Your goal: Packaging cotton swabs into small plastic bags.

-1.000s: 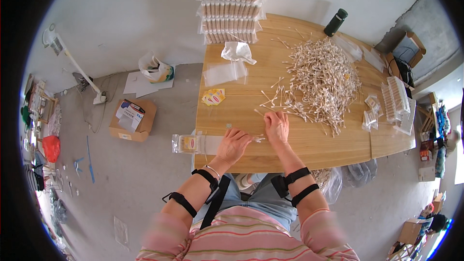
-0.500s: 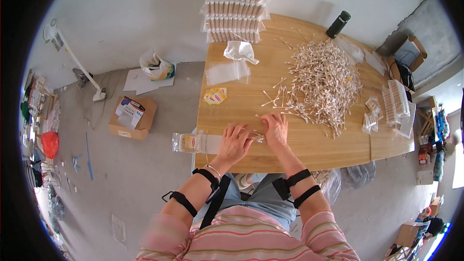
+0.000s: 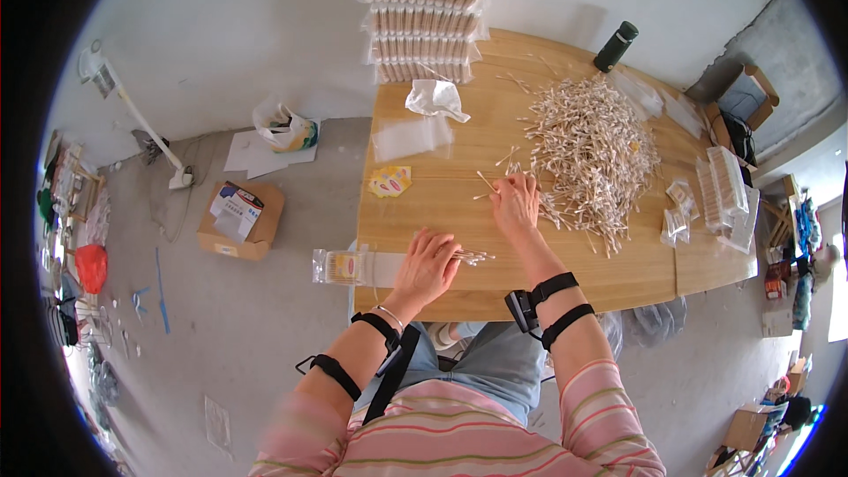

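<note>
My left hand [image 3: 427, 263] rests low over the near edge of the table, its fingers closed round a small bundle of cotton swabs [image 3: 474, 256] whose tips stick out to the right. Farther out, my right hand [image 3: 517, 200] is at the left fringe of a big heap of loose cotton swabs [image 3: 587, 146]. Its fingers are bent down and together over a few swabs, with one swab [image 3: 482, 196] poking out on the left; the fingertips are partly hidden. Beside my left wrist lies a clear packet of swabs with a yellow label [image 3: 340, 267].
Yellow printed cards [image 3: 389, 181], flat clear bags [image 3: 413, 139] and a crumpled white wrapper [image 3: 437, 99] lie on the left of the wooden table [image 3: 459, 300]. Stacked swab packs [image 3: 424, 18] rise behind. A dark bottle [image 3: 616, 46] stands at the back; filled packs [image 3: 723, 181] lie right.
My right hand has moved away from the left one, up and right to the swab heap. My left hand keeps the bundle, which now shows more fully.
</note>
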The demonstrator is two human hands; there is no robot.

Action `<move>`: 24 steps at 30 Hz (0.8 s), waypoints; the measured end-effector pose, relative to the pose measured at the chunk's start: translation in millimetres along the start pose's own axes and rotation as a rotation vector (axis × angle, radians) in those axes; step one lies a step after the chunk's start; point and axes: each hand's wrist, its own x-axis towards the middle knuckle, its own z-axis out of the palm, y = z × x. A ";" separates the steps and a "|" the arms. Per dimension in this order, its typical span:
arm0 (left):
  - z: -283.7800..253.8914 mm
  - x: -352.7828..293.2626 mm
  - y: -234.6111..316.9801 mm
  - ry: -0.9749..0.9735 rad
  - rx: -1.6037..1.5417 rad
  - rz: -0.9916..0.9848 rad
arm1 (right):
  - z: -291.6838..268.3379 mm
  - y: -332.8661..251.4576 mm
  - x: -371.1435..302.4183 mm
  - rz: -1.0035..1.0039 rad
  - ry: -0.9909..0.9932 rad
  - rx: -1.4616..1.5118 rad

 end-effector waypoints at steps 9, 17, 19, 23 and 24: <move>-0.6 1.8 3.4 0.039 -0.040 -0.091 | 6.2 -26.9 -44.1 -0.197 -0.146 0.122; -0.5 -1.4 -1.4 -0.052 0.053 -0.053 | -9.2 -7.6 -85.9 -0.184 0.006 0.247; 1.7 0.6 0.4 -0.067 0.046 -0.024 | -8.8 20.5 -87.5 -0.150 0.053 0.283; 1.5 0.2 0.8 -0.045 0.035 -0.028 | -12.8 52.3 -79.3 -0.017 0.156 0.293; 1.2 0.6 1.2 -0.044 0.033 -0.033 | -13.3 52.0 -78.9 -0.016 0.157 0.292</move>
